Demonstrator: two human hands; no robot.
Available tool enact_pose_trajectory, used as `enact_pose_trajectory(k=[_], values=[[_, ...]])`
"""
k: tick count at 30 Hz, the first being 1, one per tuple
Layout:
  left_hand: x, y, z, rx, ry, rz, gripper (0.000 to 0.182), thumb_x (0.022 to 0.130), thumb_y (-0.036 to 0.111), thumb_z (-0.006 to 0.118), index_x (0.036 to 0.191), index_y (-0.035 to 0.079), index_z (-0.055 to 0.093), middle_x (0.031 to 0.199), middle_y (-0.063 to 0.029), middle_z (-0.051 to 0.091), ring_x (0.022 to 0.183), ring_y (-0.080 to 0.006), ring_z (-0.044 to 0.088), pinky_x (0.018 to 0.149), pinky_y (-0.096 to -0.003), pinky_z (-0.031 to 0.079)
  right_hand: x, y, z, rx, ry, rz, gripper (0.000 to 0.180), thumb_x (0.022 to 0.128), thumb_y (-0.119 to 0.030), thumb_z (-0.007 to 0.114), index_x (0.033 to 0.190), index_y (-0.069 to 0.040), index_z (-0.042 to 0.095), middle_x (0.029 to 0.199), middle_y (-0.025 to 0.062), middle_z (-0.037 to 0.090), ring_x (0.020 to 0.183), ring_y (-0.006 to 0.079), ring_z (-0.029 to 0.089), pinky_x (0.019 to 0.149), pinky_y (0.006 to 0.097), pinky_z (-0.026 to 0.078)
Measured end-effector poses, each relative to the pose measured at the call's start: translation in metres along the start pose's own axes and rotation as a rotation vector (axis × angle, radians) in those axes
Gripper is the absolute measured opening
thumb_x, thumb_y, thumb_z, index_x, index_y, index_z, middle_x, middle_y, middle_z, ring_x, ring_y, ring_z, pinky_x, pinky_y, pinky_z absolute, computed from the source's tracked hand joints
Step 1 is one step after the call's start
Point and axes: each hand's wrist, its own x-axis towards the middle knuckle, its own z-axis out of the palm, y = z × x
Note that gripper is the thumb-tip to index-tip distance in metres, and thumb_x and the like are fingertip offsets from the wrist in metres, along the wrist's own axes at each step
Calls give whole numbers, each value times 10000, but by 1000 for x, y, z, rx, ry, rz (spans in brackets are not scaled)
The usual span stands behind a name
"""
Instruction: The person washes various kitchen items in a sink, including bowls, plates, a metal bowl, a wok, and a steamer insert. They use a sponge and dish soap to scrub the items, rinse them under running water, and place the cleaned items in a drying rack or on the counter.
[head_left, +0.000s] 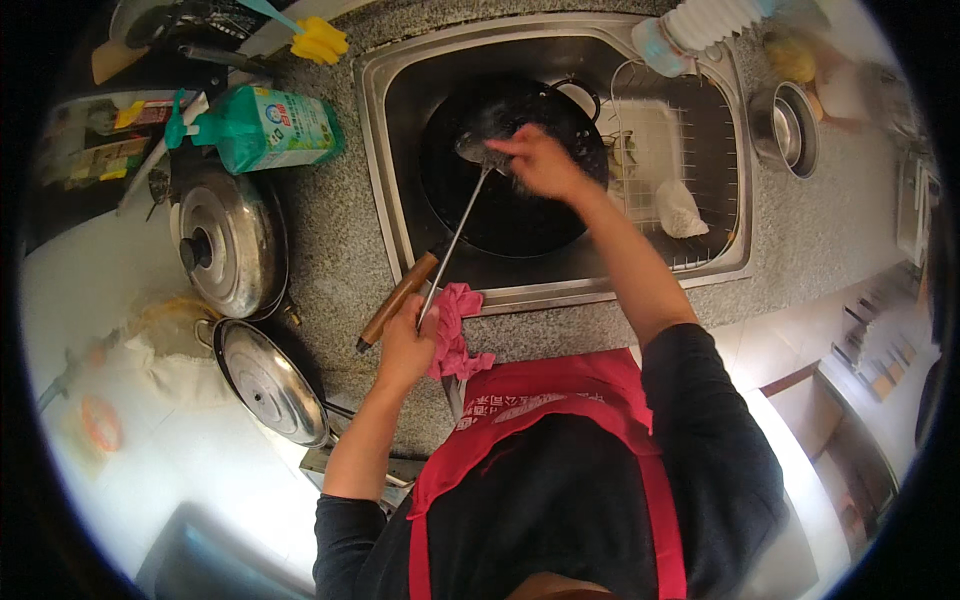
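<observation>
My left hand (406, 341) grips the thin metal handle (457, 244) of a long-handled ladle or spatula at the sink's near edge. The utensil's metal head (474, 148) is over a black wok (517, 225) in the sink. My right hand (544, 165) is at that head, its index finger stretched along it. Blur hides whether anything is under the right fingers. The wok's wooden handle (397, 300) juts over the sink rim, beside my left hand. A pink cloth (456, 330) lies on the counter just right of my left hand.
A wire rack (645, 161) with a white crumpled item (679, 210) fills the right side of the steel sink (379, 172). Left stand a green pump bottle (277, 129), a lidded pot (232, 244) and a lidded pan (274, 382). Steel bowls (791, 127) sit right.
</observation>
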Motion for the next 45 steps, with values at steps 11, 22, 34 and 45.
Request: enact_pose_trajectory(k=[11, 22, 34, 45], values=[[-17, 6, -14, 546, 145, 21, 365, 947, 401, 500, 845, 64, 594, 600, -223, 592, 555, -437, 589, 495, -516, 459, 0, -50, 4, 187, 607, 152, 351, 792, -64, 540, 1050, -208, 730, 867, 94, 499, 832, 250, 549, 749, 335, 478], [-28, -2, -44, 840, 294, 197, 364, 927, 395, 542, 722, 97, 506, 539, -141, 578, 474, -343, 592, 426, -438, 461, 16, -84, -16, -48, 232, -367, 401, 778, -6, 499, 1080, -149, 721, 838, 55, 465, 792, 208, 528, 735, 300, 451], [16, -31, -42, 266, 377, 43, 419, 961, 356, 498, 735, 9, 557, 611, -241, 539, 593, -440, 563, 521, -480, 418, 15, -54, 11, 38, 756, 178, 376, 759, -25, 568, 1067, -174, 723, 899, 96, 495, 785, 252, 537, 704, 328, 470], [122, -63, -39, 206, 526, -11, 433, 972, 342, 475, 765, -23, 581, 635, -231, 535, 600, -415, 543, 576, -488, 419, -4, 50, 36, -386, 514, 559, 399, 803, -135, 613, 1198, -120, 564, 1109, 125, 544, 1056, 359, 523, 862, 451, 469]])
